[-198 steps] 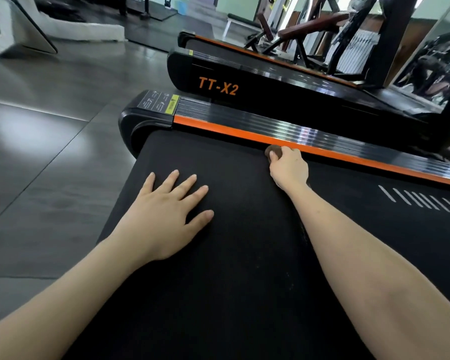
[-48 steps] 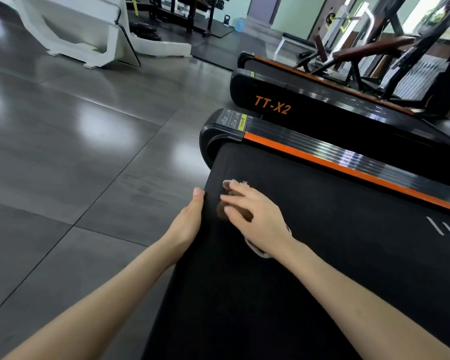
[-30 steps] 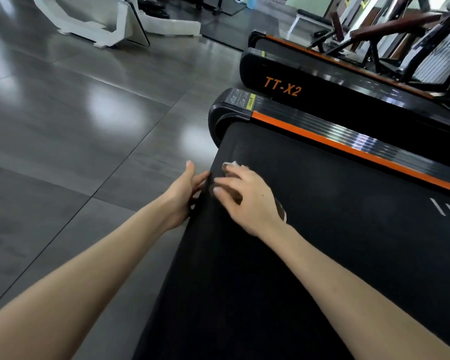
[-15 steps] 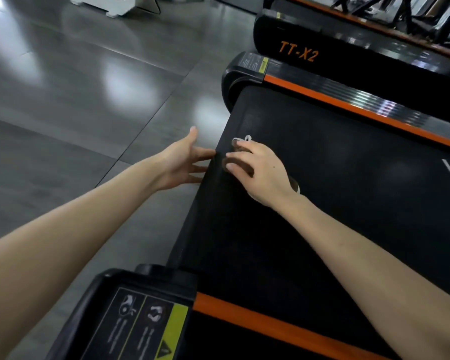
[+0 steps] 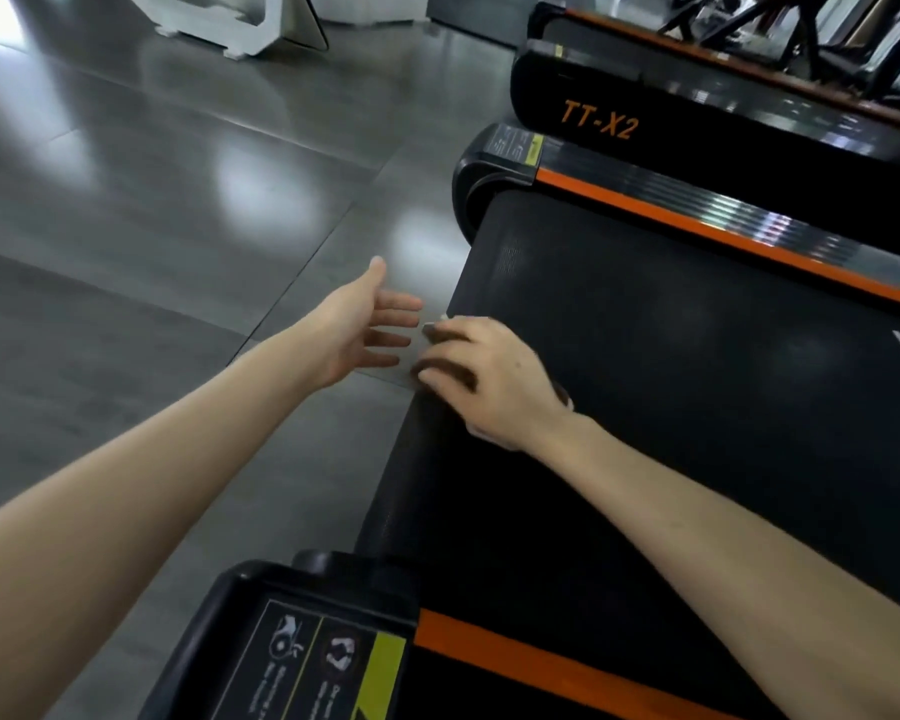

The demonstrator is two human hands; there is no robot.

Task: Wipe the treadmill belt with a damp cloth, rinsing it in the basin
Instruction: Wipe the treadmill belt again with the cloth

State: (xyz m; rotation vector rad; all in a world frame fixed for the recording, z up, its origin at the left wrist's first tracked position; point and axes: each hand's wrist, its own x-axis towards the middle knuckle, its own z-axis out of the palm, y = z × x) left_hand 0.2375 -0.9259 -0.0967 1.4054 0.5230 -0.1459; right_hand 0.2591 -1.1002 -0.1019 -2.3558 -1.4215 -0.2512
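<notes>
My right hand (image 5: 489, 376) curls over the cloth (image 5: 436, 325), mostly hidden and seemingly bunched beneath it, at the treadmill belt's (image 5: 671, 356) rear edge, while my left hand (image 5: 359, 330) hovers open-fingered just beside it, so I should press flat and sweep in overlapping strokes.
</notes>
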